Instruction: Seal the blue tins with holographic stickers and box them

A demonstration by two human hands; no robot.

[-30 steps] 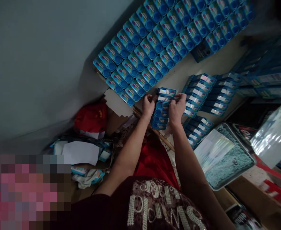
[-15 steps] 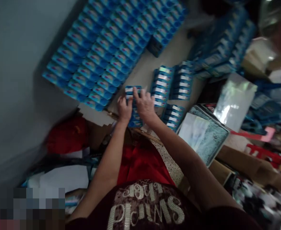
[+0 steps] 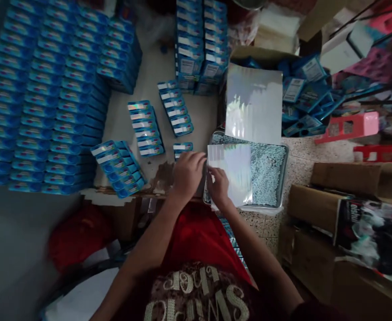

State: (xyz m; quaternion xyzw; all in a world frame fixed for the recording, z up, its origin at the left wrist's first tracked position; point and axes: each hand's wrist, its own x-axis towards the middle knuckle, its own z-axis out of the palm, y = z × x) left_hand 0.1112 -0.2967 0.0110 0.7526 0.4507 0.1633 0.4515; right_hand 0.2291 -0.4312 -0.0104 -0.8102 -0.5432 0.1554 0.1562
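Note:
Over the left edge of a shiny sheet of white label strips (image 3: 238, 174), my right hand (image 3: 218, 185) has its fingers closed at the edge. Just left of it, my left hand (image 3: 189, 171) bends its fingers towards the same edge; whatever they hold is hidden. The sheet lies on a tray of pale blue pellets (image 3: 269, 174). Beyond my left hand is a partly covered row of small blue boxes (image 3: 183, 146) with white strips. Another blue box row (image 3: 119, 167) stands left, white strips on its far boxes. Two more labelled rows (image 3: 145, 129) (image 3: 176, 109) stand behind.
Large blocks of stacked blue boxes (image 3: 49, 102) fill the left side. Labelled stacks (image 3: 199, 49) stand at the back. A second shiny sheet (image 3: 254, 102) leans by a carton of blue packets (image 3: 306, 89). Cardboard boxes (image 3: 311, 209) and a red stool (image 3: 346, 127) are at right.
The view has turned to the right. Both hands have moved from the nearest blue box row on the left to the label sheet on the tray.

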